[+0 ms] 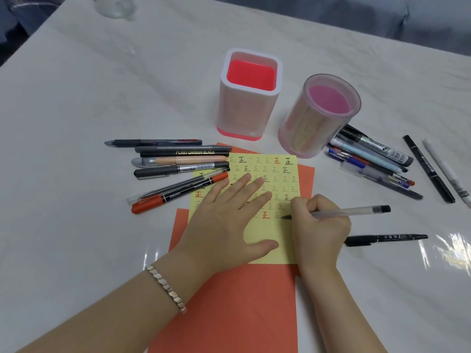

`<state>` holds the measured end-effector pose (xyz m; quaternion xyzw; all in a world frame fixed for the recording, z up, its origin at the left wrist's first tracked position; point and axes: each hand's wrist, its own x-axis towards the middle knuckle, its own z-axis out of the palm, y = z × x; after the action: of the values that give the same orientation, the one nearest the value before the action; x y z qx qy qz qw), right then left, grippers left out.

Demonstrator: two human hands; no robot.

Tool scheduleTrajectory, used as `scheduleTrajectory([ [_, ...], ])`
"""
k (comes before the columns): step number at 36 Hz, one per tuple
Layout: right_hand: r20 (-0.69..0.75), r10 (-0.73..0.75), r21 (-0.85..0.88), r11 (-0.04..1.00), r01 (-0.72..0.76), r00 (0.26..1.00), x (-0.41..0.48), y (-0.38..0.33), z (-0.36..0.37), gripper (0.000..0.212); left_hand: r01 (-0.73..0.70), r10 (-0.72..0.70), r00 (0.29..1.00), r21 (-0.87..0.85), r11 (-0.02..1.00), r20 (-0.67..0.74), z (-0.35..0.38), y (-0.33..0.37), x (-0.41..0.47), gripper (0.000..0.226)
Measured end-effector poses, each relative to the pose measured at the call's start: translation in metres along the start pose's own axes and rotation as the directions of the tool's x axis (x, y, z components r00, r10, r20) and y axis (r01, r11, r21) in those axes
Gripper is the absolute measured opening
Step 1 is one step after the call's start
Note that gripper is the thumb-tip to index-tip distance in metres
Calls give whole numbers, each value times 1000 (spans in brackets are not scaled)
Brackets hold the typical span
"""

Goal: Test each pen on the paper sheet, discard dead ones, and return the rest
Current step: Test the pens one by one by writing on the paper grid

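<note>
tabletop [102, 85] of pale marble pattern carried everything. an orange sheet [242, 314] lay on its near middle, running down to the lower edge of the view. on top of that lay a yellow paper sheet [267, 230], covered with rows of small written characters in black, grey and red.

beyond the paper stood a square holder [244, 110], white with a red base, upright. a round holder [311, 128], clear with a pink bottom, stood just to its right, its base touching the paper's far right corner.

the left hand [229, 225] lay flat on the yellow sheet, fingers straight and spread, pressing it down. the right hand [321, 225] was curled round a clear pen [351, 212] in a writing grip at the paper's right edge. the pen's dark tip met the paper in a lower row, and its black-capped end pointed right.

a left cluster of pens [178, 164] lay on the tabletop beside the paper, some tips overlapping its left edge, among them an orange marker. a right cluster of pens [369, 159] lay against the round holder's base. a black marker [387, 239] lay alone just right of the right hand.

a faceted bracelet [168, 289] circled the left wrist.
</note>
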<state>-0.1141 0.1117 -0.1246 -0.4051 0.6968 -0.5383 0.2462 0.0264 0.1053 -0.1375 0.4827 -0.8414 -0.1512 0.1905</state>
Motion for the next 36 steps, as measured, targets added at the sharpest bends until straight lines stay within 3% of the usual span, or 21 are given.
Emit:
scheduleTrajectory([
  [10,-58,67,87,994,-62,996,2,-8,-8,38,8,-9,1000,17,1000,23,0,0,0,73],
  [16,123,57,69,995,-65,991,-1,-18,-32,19,12,-11,998,-5,1000,60,-1,-2,-1,68],
  [18,203,41,2,999,-42,978,-3,-25,-41,19,-15,15,1000,-44,999,7,-3,-3,-2,57],
  [21,297,-35,-120,990,73,954,-6,-32,-53,29,-90,81,979,-40,995,-190,-6,-2,-4,37],
  [23,319,-98,-247,952,182,943,-8,-33,-60,29,-67,40,967,-99,993,-251,-15,7,-6,34],
  [25,328,-195,-343,887,310,924,-10,-34,-64,35,83,-129,986,-352,932,-109,-36,27,-6,37],
  [27,325,-284,-387,830,401,902,-12,-34,-65,39,344,-245,938,-595,726,243,-46,45,-6,36],
  [28,328,-319,-396,808,436,889,-13,-35,-63,41,421,-232,903,-646,636,361,-47,50,-5,32],
  [30,344,-370,-384,784,489,863,-16,-36,-61,41,427,-176,897,-697,576,405,-47,57,-5,20],
  [33,382,-368,-340,797,499,848,-18,-40,-61,44,406,-240,911,-625,666,336,-51,58,-4,20],
  [36,406,-308,-387,795,468,860,-15,-44,-73,49,350,-337,935,-423,836,107,-60,48,-5,24],
])
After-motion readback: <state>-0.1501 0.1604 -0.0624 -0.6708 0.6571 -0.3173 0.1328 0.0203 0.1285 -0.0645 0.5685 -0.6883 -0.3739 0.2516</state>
